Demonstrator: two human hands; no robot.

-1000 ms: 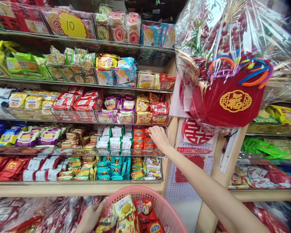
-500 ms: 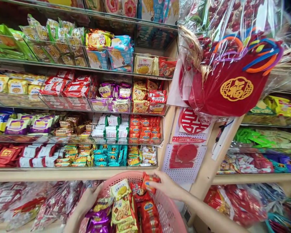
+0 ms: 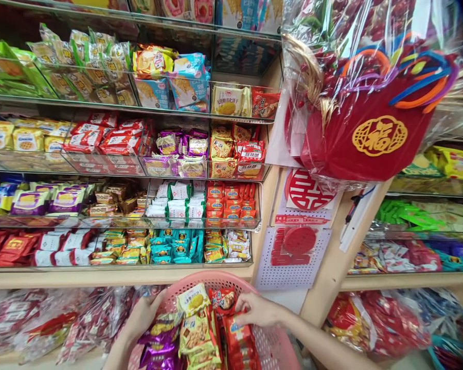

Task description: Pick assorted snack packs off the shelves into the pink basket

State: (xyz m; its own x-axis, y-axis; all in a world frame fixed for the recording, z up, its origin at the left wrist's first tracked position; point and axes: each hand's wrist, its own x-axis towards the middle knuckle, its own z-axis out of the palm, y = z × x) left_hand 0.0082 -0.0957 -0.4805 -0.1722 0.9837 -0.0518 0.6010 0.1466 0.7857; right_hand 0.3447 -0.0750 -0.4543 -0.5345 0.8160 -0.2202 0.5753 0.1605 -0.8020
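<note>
A pink plastic basket (image 3: 272, 345) sits low in front of me, filled with snack packets in purple, yellow-green and red. My left hand (image 3: 145, 313) grips the basket's near-left rim. My right hand (image 3: 257, 310) is curled inside the basket, fingers closed on a small red-orange packet (image 3: 235, 329) lying on the other red packs. More packets of the same kind fill the shelf bin (image 3: 231, 205) above.
Tiered snack shelves with clear dividers (image 3: 119, 169) fill the left and centre. A cellophane-wrapped red gift basket (image 3: 366, 123) hangs at upper right beside a wooden post (image 3: 332, 267). More bagged goods lie on lower shelves to both sides.
My right hand left the shelf bin of red-orange packets, came down with one, and now rests it inside the basket. The view tilted downward.
</note>
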